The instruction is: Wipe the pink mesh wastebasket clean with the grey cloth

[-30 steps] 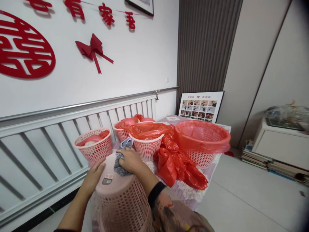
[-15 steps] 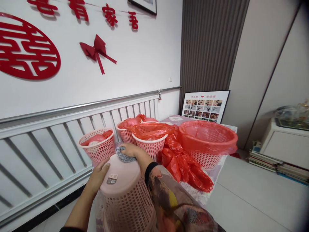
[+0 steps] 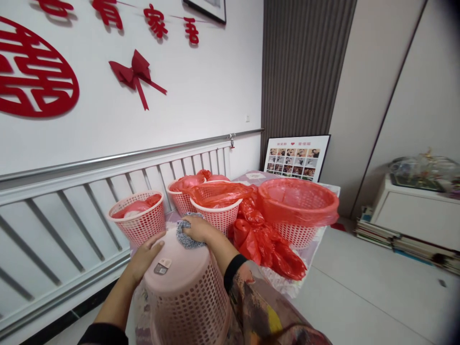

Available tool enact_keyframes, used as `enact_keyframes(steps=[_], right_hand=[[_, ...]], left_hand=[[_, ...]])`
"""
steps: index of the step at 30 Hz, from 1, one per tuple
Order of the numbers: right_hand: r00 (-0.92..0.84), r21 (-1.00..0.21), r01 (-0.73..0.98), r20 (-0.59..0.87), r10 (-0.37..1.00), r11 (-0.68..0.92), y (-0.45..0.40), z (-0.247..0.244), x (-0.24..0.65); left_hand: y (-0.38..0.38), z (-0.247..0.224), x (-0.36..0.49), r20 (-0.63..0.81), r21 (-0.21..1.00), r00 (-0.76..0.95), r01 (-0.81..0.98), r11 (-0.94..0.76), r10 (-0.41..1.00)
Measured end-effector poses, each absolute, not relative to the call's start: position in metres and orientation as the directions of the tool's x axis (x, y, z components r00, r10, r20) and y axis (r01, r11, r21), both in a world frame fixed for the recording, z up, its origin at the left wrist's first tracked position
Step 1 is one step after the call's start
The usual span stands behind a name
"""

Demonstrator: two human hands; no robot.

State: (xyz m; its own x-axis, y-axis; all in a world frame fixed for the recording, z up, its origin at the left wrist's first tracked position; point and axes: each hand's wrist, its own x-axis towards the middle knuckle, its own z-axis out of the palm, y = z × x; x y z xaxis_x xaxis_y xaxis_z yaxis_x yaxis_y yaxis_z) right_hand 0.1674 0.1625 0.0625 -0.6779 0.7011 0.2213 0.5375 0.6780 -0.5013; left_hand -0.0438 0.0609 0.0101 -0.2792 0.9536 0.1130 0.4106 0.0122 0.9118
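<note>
A pink perforated plastic wastebasket (image 3: 187, 297) stands upside down in front of me, its solid base facing up with a label (image 3: 163, 266) on it. My left hand (image 3: 146, 256) grips the left edge of that base, thumb on top and fingers over the side. On the far right part of the base, my right hand (image 3: 196, 229) is closed on a grey speckled cloth (image 3: 189, 238) and presses it against the plastic. The wastebasket's rim is out of view below.
Behind stand a left basket (image 3: 138, 227), a middle basket (image 3: 219, 218) and another at the back, all with red bags. A larger red-lined basket (image 3: 298, 211) is at right, beside crumpled red bags (image 3: 268, 249). A radiator (image 3: 72, 225) runs along the wall.
My right hand has slid the cloth slightly right and nearer across the base. My left hand still holds the edge. The whole view has shifted a little to the right.
</note>
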Motion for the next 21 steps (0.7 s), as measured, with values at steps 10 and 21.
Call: enact_keyframes(steps=[10, 21], right_hand=[[-0.532, -0.457, 0.694, 0.194, 0.824, 0.556, 0.146, 0.056, 0.173], [-0.494, -0.462, 0.723, 0.174, 0.852, 0.513, 0.144, 0.055, 0.173]], left_hand=[[0.071, 0.020, -0.047, 0.339, 0.665, -0.246, 0.745, -0.047, 0.908], [0.009, 0.008, 0.045, 0.554, 0.355, -0.301, 0.929, 0.107, 0.777]])
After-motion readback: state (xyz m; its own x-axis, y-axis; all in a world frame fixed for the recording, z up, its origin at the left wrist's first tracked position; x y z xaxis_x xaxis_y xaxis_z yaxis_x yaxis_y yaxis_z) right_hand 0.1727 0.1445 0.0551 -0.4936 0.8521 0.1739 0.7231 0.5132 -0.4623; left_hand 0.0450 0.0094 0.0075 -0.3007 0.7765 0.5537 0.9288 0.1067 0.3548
